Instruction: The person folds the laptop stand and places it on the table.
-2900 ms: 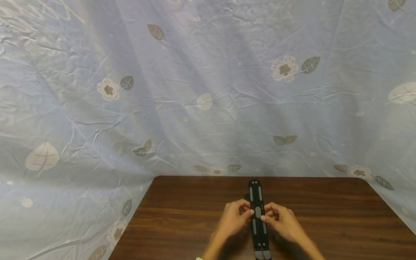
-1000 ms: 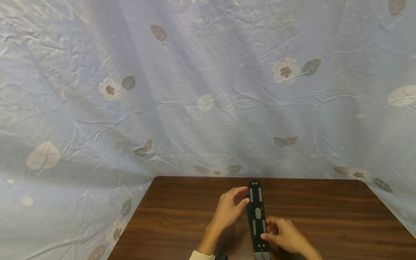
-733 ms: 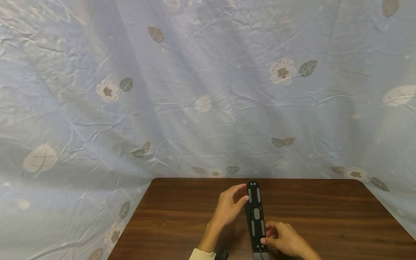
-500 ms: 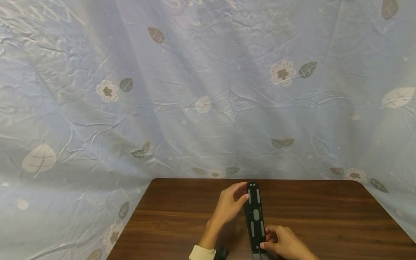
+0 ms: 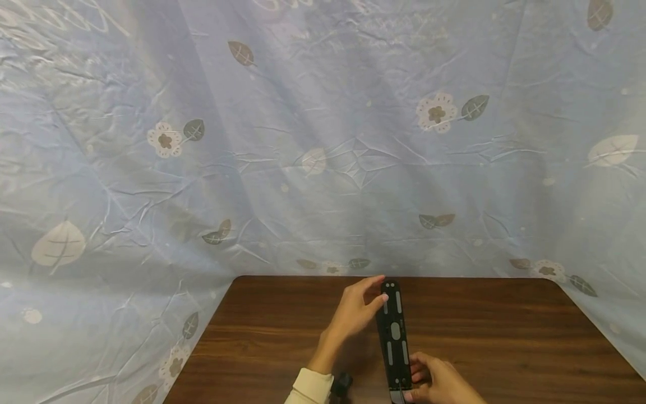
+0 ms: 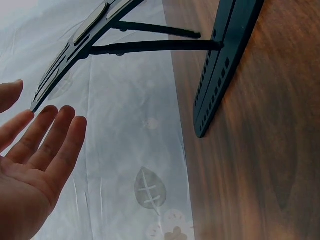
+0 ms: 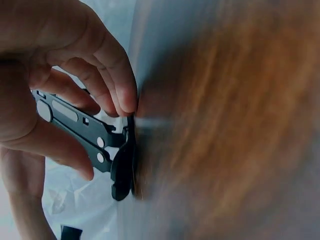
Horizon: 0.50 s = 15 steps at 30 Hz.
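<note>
surface: brown wood table (image 5: 504, 336) | backdrop: floral blue sheet (image 5: 323, 140) | left hand (image 5: 353, 314) fingers spread — right hand (image 5: 439, 381) fingers pinching black stand (image 5: 392, 336)

stand (image 5: 393, 336): black, matt, hard like metal or plastic; flat slotted plate with smooth grey inlays; thin struts below
table (image 5: 504, 336): dark wood grain, smooth, faint sheen
cloth backdrop (image 5: 323, 140): pale blue fabric, creased, matt; printed flowers and leaves
sleeve (image 5: 310, 388): cream, soft knit-like cloth

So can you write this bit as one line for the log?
left hand: open beside stand top | right hand: grips black folding stand near end | stand: on wooden table
</note>
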Each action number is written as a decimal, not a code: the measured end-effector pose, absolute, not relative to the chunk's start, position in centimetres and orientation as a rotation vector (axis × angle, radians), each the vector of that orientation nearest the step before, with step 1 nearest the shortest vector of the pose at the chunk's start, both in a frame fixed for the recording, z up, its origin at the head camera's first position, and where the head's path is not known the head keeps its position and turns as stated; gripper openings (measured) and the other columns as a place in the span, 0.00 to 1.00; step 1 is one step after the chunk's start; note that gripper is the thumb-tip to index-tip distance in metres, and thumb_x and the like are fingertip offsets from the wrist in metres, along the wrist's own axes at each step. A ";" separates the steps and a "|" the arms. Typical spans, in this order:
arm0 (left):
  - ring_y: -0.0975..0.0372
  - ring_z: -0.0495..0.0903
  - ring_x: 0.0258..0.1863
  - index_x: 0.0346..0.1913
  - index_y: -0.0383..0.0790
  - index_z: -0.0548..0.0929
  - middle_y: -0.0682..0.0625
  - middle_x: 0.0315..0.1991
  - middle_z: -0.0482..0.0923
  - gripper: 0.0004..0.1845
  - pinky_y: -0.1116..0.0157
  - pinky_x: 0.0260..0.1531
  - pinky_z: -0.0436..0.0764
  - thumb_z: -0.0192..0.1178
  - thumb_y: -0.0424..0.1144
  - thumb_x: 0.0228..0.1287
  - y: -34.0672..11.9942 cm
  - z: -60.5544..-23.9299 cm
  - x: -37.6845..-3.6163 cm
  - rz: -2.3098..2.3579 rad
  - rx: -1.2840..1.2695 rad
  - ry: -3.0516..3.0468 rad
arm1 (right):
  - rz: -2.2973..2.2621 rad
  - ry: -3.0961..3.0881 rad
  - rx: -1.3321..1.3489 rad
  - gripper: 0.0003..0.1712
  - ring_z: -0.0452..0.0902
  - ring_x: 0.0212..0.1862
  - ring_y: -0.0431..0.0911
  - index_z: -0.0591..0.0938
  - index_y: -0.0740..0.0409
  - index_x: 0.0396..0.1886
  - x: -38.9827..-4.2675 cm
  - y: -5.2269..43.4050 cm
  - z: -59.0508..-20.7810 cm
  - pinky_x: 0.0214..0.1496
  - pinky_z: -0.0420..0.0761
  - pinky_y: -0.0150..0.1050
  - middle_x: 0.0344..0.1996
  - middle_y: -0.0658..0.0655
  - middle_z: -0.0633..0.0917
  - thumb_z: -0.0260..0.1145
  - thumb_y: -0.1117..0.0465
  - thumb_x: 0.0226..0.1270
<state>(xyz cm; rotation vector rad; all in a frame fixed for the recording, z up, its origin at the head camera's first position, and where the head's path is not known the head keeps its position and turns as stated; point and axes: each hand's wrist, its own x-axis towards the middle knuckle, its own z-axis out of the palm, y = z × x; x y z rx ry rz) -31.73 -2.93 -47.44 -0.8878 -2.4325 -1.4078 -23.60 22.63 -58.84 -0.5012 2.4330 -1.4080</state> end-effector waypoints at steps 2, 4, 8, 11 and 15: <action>0.54 0.85 0.65 0.75 0.45 0.79 0.46 0.70 0.83 0.26 0.55 0.66 0.85 0.66 0.42 0.79 -2.9 -47.2 -31.8 -1.383 -0.895 -2.449 | -1.417 2.439 -0.536 0.43 0.85 0.47 0.41 0.78 0.71 0.64 -22.6 22.0 -57.2 0.45 0.89 0.35 0.49 0.55 0.88 0.87 0.53 0.56; 0.53 0.84 0.66 0.75 0.46 0.78 0.46 0.71 0.82 0.25 0.54 0.68 0.84 0.65 0.43 0.79 -2.8 -47.1 -31.9 -1.367 -0.901 -2.459 | -1.435 2.444 -0.559 0.39 0.86 0.49 0.46 0.78 0.72 0.63 -21.9 21.5 -56.1 0.45 0.91 0.37 0.49 0.58 0.88 0.86 0.60 0.57; 0.53 0.84 0.66 0.74 0.46 0.79 0.47 0.70 0.82 0.25 0.52 0.68 0.83 0.65 0.42 0.79 -2.8 -46.9 -31.9 -1.355 -0.902 -2.471 | -1.445 2.465 -0.580 0.37 0.87 0.52 0.59 0.80 0.69 0.61 -21.3 20.8 -55.1 0.48 0.92 0.45 0.51 0.63 0.89 0.86 0.69 0.52; 0.54 0.85 0.65 0.73 0.46 0.80 0.47 0.68 0.84 0.24 0.52 0.68 0.83 0.66 0.42 0.78 -2.6 -46.9 -31.9 -1.356 -0.907 -2.468 | -1.347 2.568 -0.591 0.38 0.87 0.53 0.61 0.81 0.66 0.60 -21.2 20.8 -55.0 0.51 0.91 0.52 0.53 0.63 0.89 0.89 0.65 0.49; 0.56 0.86 0.63 0.73 0.45 0.81 0.47 0.65 0.86 0.24 0.53 0.67 0.83 0.66 0.41 0.78 -2.3 -46.9 -31.8 -1.367 -0.920 -2.458 | -1.179 2.719 -0.612 0.39 0.86 0.56 0.63 0.83 0.65 0.59 -21.1 21.0 -55.0 0.57 0.87 0.62 0.55 0.62 0.89 0.90 0.57 0.49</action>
